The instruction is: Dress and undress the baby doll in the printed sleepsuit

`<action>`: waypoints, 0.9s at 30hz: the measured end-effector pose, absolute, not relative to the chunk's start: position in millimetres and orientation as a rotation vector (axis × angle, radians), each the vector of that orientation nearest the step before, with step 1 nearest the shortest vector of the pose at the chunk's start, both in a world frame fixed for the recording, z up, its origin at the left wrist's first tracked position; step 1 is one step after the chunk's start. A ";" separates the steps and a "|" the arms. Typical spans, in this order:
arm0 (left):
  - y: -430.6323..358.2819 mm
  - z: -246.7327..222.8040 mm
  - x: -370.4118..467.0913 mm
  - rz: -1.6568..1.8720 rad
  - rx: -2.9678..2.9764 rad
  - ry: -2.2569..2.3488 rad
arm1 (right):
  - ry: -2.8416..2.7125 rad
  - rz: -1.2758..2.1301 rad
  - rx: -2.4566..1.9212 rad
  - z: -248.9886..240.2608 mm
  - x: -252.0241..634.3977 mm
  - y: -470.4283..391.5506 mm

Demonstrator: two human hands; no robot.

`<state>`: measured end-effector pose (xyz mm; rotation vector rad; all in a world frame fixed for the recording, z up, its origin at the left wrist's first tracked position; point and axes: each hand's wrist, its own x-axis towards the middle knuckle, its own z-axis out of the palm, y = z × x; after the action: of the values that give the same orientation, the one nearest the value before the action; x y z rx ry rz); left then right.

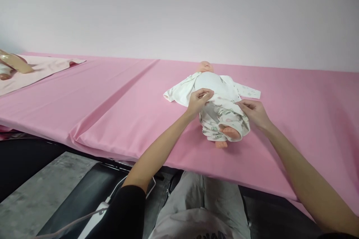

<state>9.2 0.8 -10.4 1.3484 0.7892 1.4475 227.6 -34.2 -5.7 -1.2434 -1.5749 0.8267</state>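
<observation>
Pinching the printed trousers (217, 114) at either side of the waist, the left hand (199, 101) and right hand (254, 112) flank a doll (211, 82) lying on the pink cloth (126, 119). Both feet (230, 132) show at the cuffs, so the legs seem in; the waist looks unsettled, the jacket (181, 89) (spread beneath) unfastened.

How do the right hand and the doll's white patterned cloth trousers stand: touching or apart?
Touching. The head view shows the right hand pinching the patterned trousers, with no gap between them.
</observation>
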 end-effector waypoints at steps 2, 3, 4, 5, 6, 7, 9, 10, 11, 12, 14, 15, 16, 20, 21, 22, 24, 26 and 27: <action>-7.2 -10.6 15.6 1.467 1.455 0.703 | -1.611 0.763 -1.272 4.3 225.7 -36.6; -10.7 -10.9 18.0 1.466 1.511 0.667 | -1.629 0.765 -1.280 9.8 224.2 -36.3; -13.7 -11.4 19.8 1.460 1.568 0.649 | -1.654 0.789 -1.282 15.7 222.0 -35.1; -16.2 -12.0 21.0 1.452 1.627 0.652 | -1.689 0.825 -1.283 21.7 218.7 -33.0; -18.0 -12.7 21.6 1.449 1.692 0.669 | -1.732 0.859 -1.279 27.9 214.4 -30.3; -19.3 -13.4 21.8 1.452 1.767 0.690 | -1.777 0.879 -1.268 33.9 209.1 -27.0; -20.2 -15.0 21.5 1.470 1.925 0.727 | -1.870 0.857 -1.242 44.8 197.1 -19.9; -20.0 -16.0 21.1 1.480 1.994 0.741 | -1.924 0.820 -1.241 49.2 191.1 -16.6; -19.6 -17.1 20.7 1.491 2.051 0.759 | -1.988 0.771 -1.253 52.6 185.9 -13.6; -18.9 -18.3 20.2 1.500 2.099 0.789 | -2.057 0.711 -1.281 54.9 181.5 -11.0; -17.6 -20.7 19.0 1.485 2.201 0.915 | -2.172 0.580 -1.362 56.5 176.3 -7.7; -17.1 -21.8 18.4 1.456 2.264 0.996 | -2.206 0.523 -1.397 56.2 175.5 -6.8; -16.8 -22.6 17.8 1.417 2.329 1.080 | -2.227 0.486 -1.427 55.4 175.8 -6.2; -18.2 -23.8 16.0 1.249 2.509 1.291 | -2.311 0.618 -1.491 55.9 186.0 -4.4; -18.9 -23.8 15.7 1.226 2.532 1.309 | -2.345 0.685 -1.494 57.8 189.8 -3.8; -19.5 -23.8 15.3 1.214 2.553 1.315 | -2.380 0.744 -1.491 60.3 193.8 -3.3; -20.2 -24.4 14.6 1.224 2.580 1.301 | -2.456 0.816 -1.482 65.6 201.2 -2.7; -19.7 -25.8 13.8 1.257 2.584 1.271 | -2.510 0.811 -1.491 69.6 207.0 -2.9; -19.1 -26.8 13.4 1.277 2.575 1.254 | -2.517 0.787 -1.503 70.7 209.2 -3.0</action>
<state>13.4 -19.1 -26.8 2.5752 1.2538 1.2766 209.2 -3.0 70.7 -1.5033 -2.5167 0.7870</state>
